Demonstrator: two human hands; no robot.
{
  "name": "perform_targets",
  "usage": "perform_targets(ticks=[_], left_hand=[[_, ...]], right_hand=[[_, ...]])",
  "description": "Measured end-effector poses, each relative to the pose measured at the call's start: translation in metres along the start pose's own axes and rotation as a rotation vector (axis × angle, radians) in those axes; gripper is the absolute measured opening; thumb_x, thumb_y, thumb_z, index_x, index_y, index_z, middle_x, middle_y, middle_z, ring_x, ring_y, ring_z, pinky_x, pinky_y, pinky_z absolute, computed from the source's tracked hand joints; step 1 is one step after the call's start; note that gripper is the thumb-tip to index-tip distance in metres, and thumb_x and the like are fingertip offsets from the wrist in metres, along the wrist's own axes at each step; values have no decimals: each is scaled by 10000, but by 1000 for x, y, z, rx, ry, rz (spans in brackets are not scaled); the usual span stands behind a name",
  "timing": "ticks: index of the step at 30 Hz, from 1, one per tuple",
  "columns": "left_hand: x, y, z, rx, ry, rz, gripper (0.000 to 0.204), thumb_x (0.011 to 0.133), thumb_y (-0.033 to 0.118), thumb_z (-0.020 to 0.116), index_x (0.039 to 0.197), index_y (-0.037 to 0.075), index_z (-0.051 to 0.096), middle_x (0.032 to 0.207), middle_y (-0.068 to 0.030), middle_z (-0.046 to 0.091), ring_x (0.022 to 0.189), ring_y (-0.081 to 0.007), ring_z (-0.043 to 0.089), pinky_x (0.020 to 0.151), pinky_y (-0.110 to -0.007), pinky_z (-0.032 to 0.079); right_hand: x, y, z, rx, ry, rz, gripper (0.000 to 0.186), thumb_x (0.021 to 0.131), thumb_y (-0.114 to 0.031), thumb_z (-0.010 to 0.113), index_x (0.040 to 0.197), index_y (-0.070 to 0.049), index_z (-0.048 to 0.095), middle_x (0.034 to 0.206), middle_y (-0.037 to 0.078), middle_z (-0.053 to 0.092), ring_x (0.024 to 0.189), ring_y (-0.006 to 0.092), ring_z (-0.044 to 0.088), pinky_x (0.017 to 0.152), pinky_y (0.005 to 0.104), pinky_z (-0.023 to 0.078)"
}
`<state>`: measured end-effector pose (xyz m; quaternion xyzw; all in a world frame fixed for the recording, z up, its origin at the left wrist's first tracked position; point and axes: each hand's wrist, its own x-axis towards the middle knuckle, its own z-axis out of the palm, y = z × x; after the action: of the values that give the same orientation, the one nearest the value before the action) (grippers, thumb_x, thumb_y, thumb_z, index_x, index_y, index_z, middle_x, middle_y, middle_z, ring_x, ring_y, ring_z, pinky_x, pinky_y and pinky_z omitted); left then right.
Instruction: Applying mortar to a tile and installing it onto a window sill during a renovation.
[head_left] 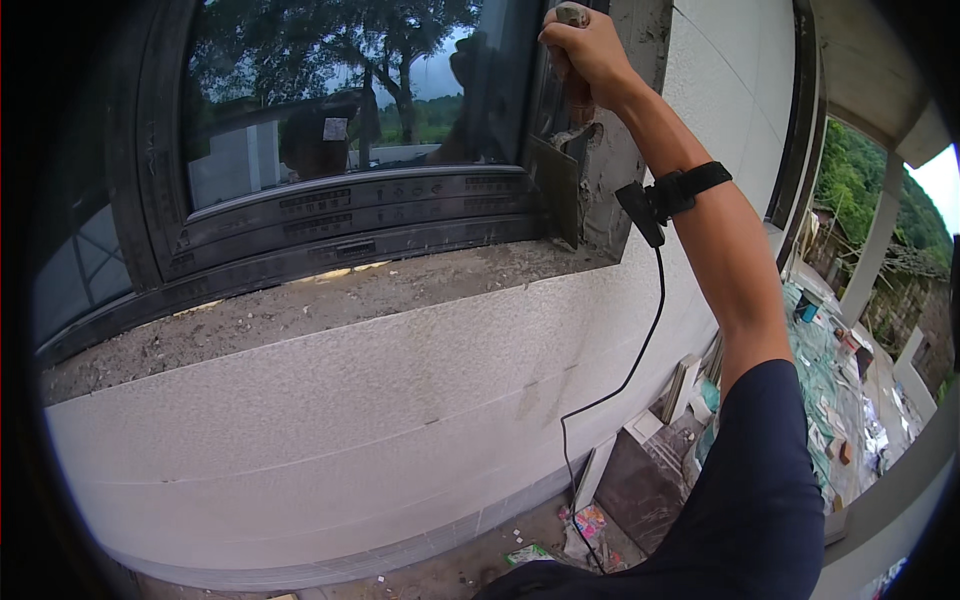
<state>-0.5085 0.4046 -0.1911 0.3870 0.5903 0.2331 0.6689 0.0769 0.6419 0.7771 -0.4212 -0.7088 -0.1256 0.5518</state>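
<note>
My right hand (592, 58) is raised high at the window's right side, its fingers wrapped round the handle of a trowel. The trowel's flat grey blade (558, 190) points downward in the lower right corner of the window opening, beside the dark window frame (370, 215). Close to the blade is the rough grey mortar of the side reveal (607, 190). Below it runs the rough, crumbly sill (330, 305). My left hand is out of view.
A black strap device (660, 200) on my right forearm trails a thin cable (640, 365) down past the white textured wall (350, 420). Boards (683, 388) lean at the wall's foot. Scattered debris and green sheeting (815, 370) cover the ground at right.
</note>
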Motion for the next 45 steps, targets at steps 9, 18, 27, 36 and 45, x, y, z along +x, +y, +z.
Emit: perform_targets(ticks=[9,18,27,36,45], left_hand=[[14,18,-3,-145,62,-75,382,873,300,712,1150,39,685,936,-140,735,843,-298,692,744,-416,581],[15,25,-8,-119,82,-85,338,873,308,708,1092,50,701,912,-134,735,823,-301,689,732,-418,576],[1,11,-19,-144,134,-68,302,873,316,704,1033,60,716,888,-129,734,803,-304,686,720,-419,571],[1,16,-32,-144,112,-65,275,874,324,700,975,71,731,865,-123,734,783,-307,683,708,-421,567],[1,25,-50,-175,95,-53,259,874,332,696,917,81,746,841,-118,734,763,-311,680,696,-423,562]], right_hand=[[-1,24,10,-210,38,6,61,839,-89,658,827,-78,599,665,-19,518,587,73,492,531,270,421],[10,14,-14,17,-38,36,73,834,-92,667,793,-70,610,640,-3,543,527,87,501,502,286,430],[4,11,39,49,-242,112,59,857,-94,647,865,-92,588,623,-22,509,495,64,469,466,265,410],[15,-45,40,123,-3,73,99,842,-73,623,770,-57,558,608,13,524,493,114,487,441,298,395],[-27,-33,-11,-234,345,-168,104,885,-143,621,854,-52,583,684,36,552,528,111,502,464,309,421]])
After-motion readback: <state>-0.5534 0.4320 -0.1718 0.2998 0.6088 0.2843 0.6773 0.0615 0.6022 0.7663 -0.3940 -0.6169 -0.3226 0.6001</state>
